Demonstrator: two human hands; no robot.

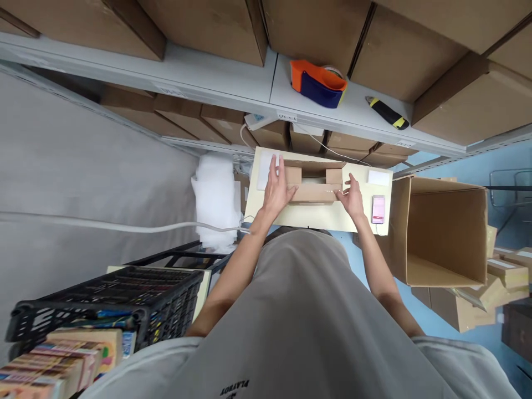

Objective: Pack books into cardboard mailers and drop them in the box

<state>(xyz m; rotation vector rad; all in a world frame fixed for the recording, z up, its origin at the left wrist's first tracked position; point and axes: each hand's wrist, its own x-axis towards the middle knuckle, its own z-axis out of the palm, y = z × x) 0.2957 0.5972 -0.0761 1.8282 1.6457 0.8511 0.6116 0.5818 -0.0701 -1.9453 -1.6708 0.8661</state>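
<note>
A small cardboard box (311, 193) sits on the cream tabletop (266, 213) in front of me, its end flaps folded inward and its far flap raised. Through the gap between the flaps a pale surface shows inside, too little of it to name. My left hand (276, 188) grips the box's left end, with fingers stretched along the side and the thumb on the near flap. At the near right corner, my right hand (351, 197) holds the flap's edge with the thumb, its fingers bent beside the right end.
A phone (378, 209) and a white paper stack (378, 177) lie right of the box. An orange-blue tape dispenser (319, 83) and a utility knife (387, 113) rest on the shelf. A big open carton (446, 233) stands right; a black crate (124, 293) of books is lower left.
</note>
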